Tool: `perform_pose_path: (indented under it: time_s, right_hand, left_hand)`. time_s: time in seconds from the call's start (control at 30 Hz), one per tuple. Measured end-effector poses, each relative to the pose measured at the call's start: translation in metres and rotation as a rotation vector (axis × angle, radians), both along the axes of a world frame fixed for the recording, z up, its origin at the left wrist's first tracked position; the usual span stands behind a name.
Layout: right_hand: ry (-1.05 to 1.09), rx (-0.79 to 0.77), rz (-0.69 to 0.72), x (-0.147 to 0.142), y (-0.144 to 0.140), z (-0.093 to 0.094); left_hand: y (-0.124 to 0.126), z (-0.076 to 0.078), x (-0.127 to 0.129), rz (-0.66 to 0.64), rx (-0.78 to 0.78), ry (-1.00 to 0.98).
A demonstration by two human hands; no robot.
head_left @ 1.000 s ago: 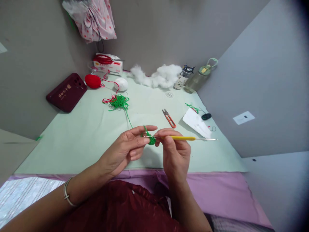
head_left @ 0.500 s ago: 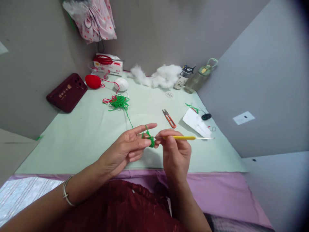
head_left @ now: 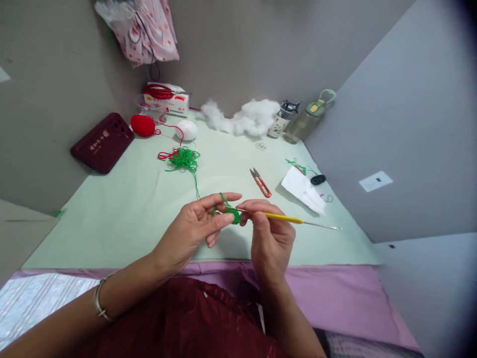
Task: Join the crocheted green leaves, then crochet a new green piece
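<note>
Left hand (head_left: 194, 226) pinches small green crocheted yarn piece (head_left: 234, 215) above pale green tabletop (head_left: 122, 214), strand over forefinger; right hand (head_left: 270, 233) grips yellow-handled metal crochet hook (head_left: 283, 218), tip in piece. Risk: hook slipping out drops loop; green yarn tangle (head_left: 183, 158) may snag feed

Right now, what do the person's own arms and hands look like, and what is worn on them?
Both forearms are bare, with no sleeves in view. The left hand has a thin silver bangle at its wrist. The right hand shows no ring, watch or glove. A dark red garment covers the lap.
</note>
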State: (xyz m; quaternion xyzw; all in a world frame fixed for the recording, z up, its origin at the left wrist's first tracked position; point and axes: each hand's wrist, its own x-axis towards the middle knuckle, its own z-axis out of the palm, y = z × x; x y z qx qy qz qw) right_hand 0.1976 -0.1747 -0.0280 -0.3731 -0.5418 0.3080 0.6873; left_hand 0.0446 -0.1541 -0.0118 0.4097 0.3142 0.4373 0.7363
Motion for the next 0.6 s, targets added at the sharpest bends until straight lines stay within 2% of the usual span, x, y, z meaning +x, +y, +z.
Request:
perform_pose_path:
  time_s: [0.27, 0.6]
  right_hand:
    - [0.126, -0.078, 0.077, 0.0036, 0.0035, 0.0009]
    - [0.114, -0.08, 0.161, 0.008, -0.0021, 0.0037]
  left_hand:
    - [-0.0004, 0.0017, -0.0009, 0.086, 0.014, 0.05]
    - [-0.0003, 0.0041, -0.0028, 0.086, -0.026, 0.019]
